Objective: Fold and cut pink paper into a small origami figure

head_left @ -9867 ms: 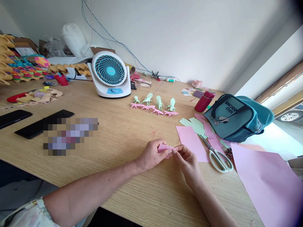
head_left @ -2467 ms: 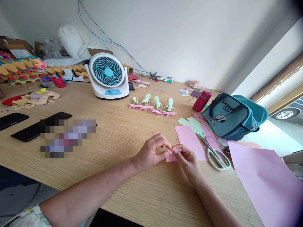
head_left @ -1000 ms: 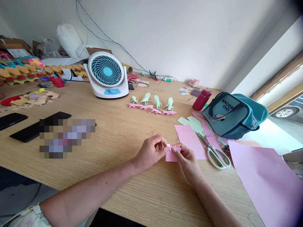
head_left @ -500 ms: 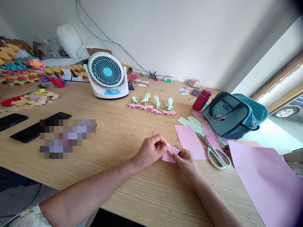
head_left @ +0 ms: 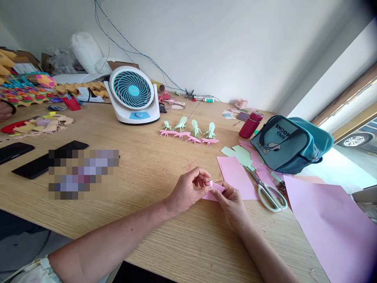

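Between my two hands is a small folded piece of pink paper (head_left: pixel 218 187), held just above the wooden table. My left hand (head_left: pixel 188 189) pinches its left side with thumb and fingers, close to a small upright flap. On the right side, my right hand (head_left: pixel 233 198) grips the paper with its thumb on top and fingers behind. Both hands' fingers hide part of the folds. Beyond the hands stand several green folded-paper insects (head_left: pixel 194 128), with a row of pink folded-paper insects (head_left: pixel 193 138) in front of them.
Scissors (head_left: pixel 271 194) lie right of my hands, beside pink sheets (head_left: pixel 237 177) and green scraps (head_left: pixel 240 154). A large pink sheet (head_left: pixel 326 224), teal bag (head_left: pixel 291 143) and red bottle (head_left: pixel 251 125) are at right. A fan (head_left: pixel 134 94) stands behind; another person's hand (head_left: pixel 6 110) shows far left.
My left fingers have lifted and spread slightly at the pink paper, which now tilts flatter. Another person's hand has come into view at the far left.
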Demonstrator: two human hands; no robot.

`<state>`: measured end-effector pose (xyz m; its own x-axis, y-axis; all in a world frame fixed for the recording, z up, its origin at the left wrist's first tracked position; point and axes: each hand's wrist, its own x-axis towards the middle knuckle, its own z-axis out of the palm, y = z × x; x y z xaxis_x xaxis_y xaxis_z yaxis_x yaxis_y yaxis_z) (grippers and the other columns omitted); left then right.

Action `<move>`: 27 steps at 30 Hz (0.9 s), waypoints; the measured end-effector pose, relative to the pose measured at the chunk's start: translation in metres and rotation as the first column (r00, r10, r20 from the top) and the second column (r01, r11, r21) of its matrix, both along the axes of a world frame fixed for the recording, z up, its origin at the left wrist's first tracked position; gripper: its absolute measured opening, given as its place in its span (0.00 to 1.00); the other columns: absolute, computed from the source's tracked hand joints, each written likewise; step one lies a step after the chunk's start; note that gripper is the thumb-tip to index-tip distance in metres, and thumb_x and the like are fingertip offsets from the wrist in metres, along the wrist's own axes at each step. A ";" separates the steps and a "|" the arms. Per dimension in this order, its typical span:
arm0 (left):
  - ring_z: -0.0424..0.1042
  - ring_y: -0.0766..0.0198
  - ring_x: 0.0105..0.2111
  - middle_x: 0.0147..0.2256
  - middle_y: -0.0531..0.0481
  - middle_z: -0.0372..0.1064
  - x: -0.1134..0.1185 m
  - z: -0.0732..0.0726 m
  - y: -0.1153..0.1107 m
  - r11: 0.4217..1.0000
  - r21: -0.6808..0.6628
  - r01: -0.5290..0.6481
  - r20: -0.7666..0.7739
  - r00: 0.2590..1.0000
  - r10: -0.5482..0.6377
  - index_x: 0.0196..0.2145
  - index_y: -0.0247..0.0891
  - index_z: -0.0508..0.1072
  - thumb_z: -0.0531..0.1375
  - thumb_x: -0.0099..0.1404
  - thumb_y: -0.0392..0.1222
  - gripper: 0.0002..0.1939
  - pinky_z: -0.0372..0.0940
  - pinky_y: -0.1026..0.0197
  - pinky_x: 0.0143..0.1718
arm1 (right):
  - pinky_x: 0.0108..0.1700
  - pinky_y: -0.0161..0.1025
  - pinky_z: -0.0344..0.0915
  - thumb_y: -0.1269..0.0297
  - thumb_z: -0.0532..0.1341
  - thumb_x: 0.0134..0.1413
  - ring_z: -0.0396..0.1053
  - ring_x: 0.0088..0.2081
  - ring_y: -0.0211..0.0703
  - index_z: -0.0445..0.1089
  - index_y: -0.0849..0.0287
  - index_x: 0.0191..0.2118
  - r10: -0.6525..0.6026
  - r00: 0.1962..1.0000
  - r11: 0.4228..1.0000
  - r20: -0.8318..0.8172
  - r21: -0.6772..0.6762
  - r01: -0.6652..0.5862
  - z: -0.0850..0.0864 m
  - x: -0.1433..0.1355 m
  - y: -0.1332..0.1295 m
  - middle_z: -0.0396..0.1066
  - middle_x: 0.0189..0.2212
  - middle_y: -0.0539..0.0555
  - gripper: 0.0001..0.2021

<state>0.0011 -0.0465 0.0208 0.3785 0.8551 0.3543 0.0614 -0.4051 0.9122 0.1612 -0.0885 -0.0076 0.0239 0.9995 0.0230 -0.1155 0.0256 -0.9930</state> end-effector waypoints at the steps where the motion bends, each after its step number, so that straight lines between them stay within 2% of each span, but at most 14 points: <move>1: 0.68 0.68 0.30 0.30 0.52 0.71 0.000 0.001 -0.001 1.000 0.007 -0.002 -0.015 1.000 0.002 0.34 0.36 0.71 0.63 0.61 0.37 0.04 0.64 0.65 0.33 | 0.29 0.36 0.60 0.49 0.70 0.48 0.64 0.26 0.39 0.74 0.58 0.31 -0.005 1.000 1.000 0.001 0.011 0.005 0.000 0.000 0.000 0.72 0.24 0.50 0.16; 5: 0.67 0.67 0.30 0.29 0.51 0.69 0.000 0.001 -0.003 0.998 0.066 -0.020 -0.059 0.998 0.024 0.29 0.36 0.72 0.62 0.62 0.37 0.04 0.64 0.65 0.32 | 0.33 0.37 0.63 0.50 0.70 0.48 0.66 0.29 0.40 0.75 0.57 0.31 -0.019 1.000 0.998 0.004 0.054 0.019 -0.001 -0.001 0.000 0.73 0.25 0.50 0.15; 15: 0.67 0.66 0.31 0.29 0.51 0.69 -0.001 0.000 -0.008 0.975 0.222 -0.030 -0.026 0.999 0.036 0.30 0.36 0.74 0.64 0.62 0.37 0.03 0.64 0.64 0.34 | 0.39 0.40 0.67 0.55 0.68 0.53 0.70 0.32 0.42 0.76 0.54 0.34 -0.020 0.999 0.988 0.041 0.152 0.014 0.001 -0.001 -0.007 0.75 0.29 0.51 0.09; 23: 0.70 0.66 0.33 0.30 0.51 0.69 -0.002 0.003 -0.011 0.975 0.222 -0.026 0.002 1.000 0.026 0.31 0.36 0.73 0.63 0.63 0.34 0.02 0.66 0.64 0.36 | 0.39 0.39 0.66 0.57 0.68 0.55 0.70 0.34 0.43 0.76 0.54 0.34 -0.036 0.998 0.983 0.050 0.182 0.027 0.000 -0.003 -0.007 0.75 0.30 0.51 0.06; 27: 0.69 0.67 0.32 0.30 0.50 0.69 -0.002 0.003 -0.011 0.974 0.226 -0.031 0.001 1.000 0.031 0.30 0.36 0.73 0.63 0.63 0.36 0.04 0.66 0.64 0.35 | 0.39 0.39 0.65 0.59 0.68 0.54 0.69 0.34 0.42 0.76 0.53 0.33 -0.050 0.997 0.978 0.053 0.206 0.038 0.000 -0.004 -0.007 0.74 0.29 0.51 0.05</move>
<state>-0.0012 -0.0571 0.0234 0.3542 0.7644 0.5388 0.0789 -0.5985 0.7972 0.1568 -0.0956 -0.0079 0.0606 0.9714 0.2298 -0.0522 0.2330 -0.9711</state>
